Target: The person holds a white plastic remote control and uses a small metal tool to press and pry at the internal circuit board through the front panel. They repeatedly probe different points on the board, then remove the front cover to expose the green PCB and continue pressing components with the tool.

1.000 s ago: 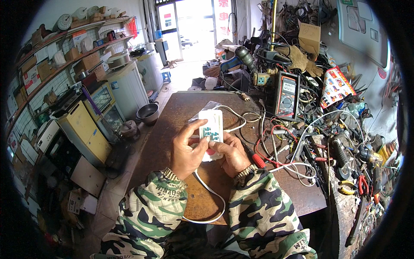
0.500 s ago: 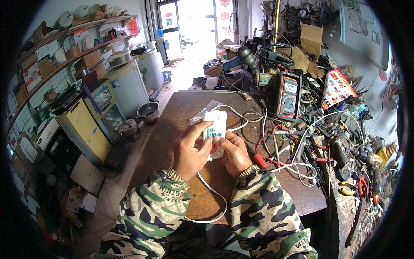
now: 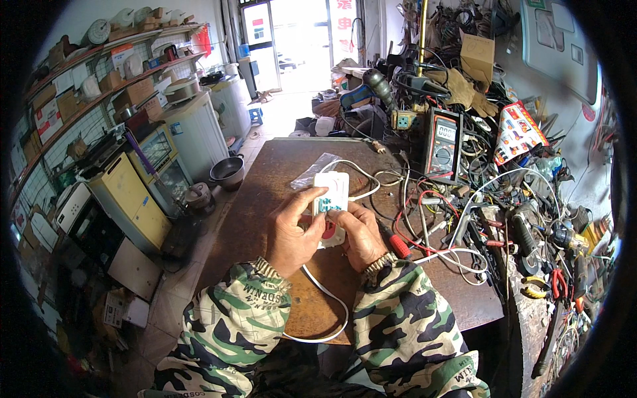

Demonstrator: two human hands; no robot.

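Observation:
Between my two hands is a small white power strip (image 3: 337, 184) with teal socket holes and a red part near its lower end. My left hand (image 3: 292, 233) grips its left side, index finger and thumb reaching onto the face. My right hand (image 3: 360, 237) is closed round the right side, its thumb pressed by the teal holes. Fingers and thumbs cover part of the face. A white cord (image 3: 340, 305) loops over the table below the hands, and another white cord runs off behind the strip. Just beyond it lies a clear plastic bag (image 3: 312, 174).
The brown wooden table (image 3: 265, 192) carries a multimeter (image 3: 443, 146) standing at the right, with a red probe (image 3: 400, 247) and tangled leads near my right hand. Tools, pliers (image 3: 559, 284) and wires crowd the right side. Shelves and cabinets line the left, and a black pot (image 3: 228, 172) sits there.
Hardly anything differs. Both hands keep the same hold on the power strip, which has shifted by a hair; the digits on the multimeter display differ slightly.

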